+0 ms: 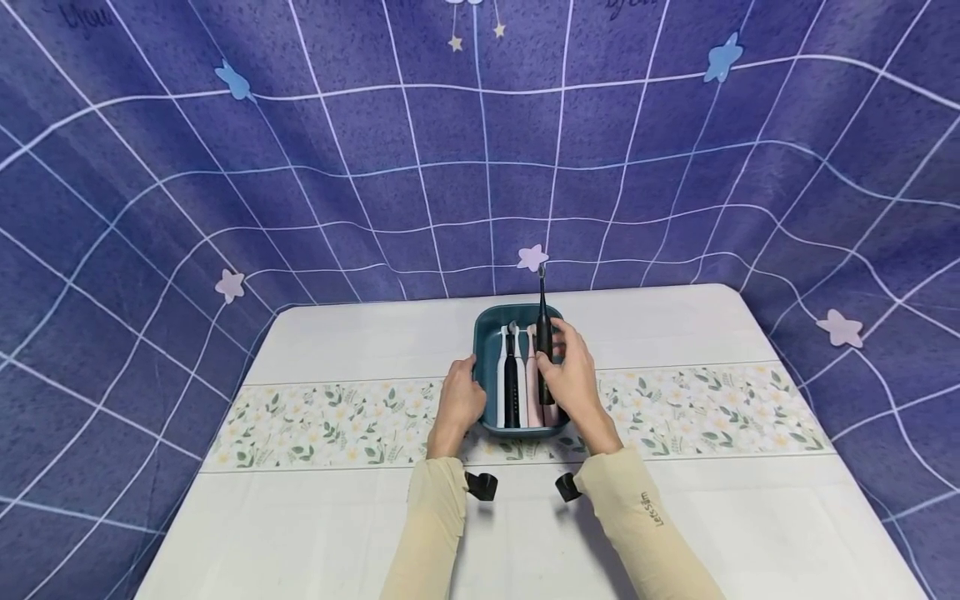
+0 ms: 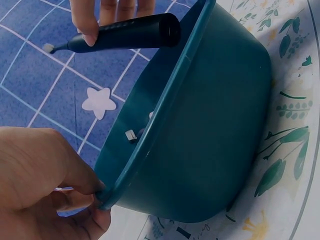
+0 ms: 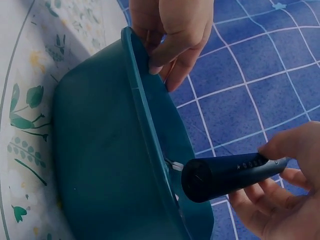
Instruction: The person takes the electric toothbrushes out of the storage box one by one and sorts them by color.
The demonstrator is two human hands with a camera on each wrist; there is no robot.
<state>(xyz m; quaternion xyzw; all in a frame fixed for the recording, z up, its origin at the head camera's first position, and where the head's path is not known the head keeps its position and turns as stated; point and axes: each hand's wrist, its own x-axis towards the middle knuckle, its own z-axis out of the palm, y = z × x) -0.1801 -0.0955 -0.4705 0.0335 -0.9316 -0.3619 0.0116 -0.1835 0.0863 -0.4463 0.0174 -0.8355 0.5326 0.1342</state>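
Observation:
A teal basin [image 1: 489, 417] stands on the table, with several electric toothbrushes lying side by side in it: a white toothbrush [image 1: 502, 383], a black toothbrush [image 1: 512, 387] and a pink toothbrush [image 1: 533, 392] among them. My left hand [image 1: 459, 396] pinches the basin's left rim between thumb and fingers, seen close in the left wrist view. In my right hand [image 1: 573, 371] another black electric toothbrush [image 1: 545, 333] is gripped by its handle over the basin's right side, brush head pointing away from me. The right wrist view shows the thumb near the buttons and the handle's round base toward the camera.
The white table cover [image 1: 337, 525] has a floral band [image 1: 322, 421] running across under the basin. Behind and around the table hangs a blue-purple curtain [image 1: 420, 192] with a white grid and stars. A black wrist mount [image 1: 482, 486] shows at the left sleeve.

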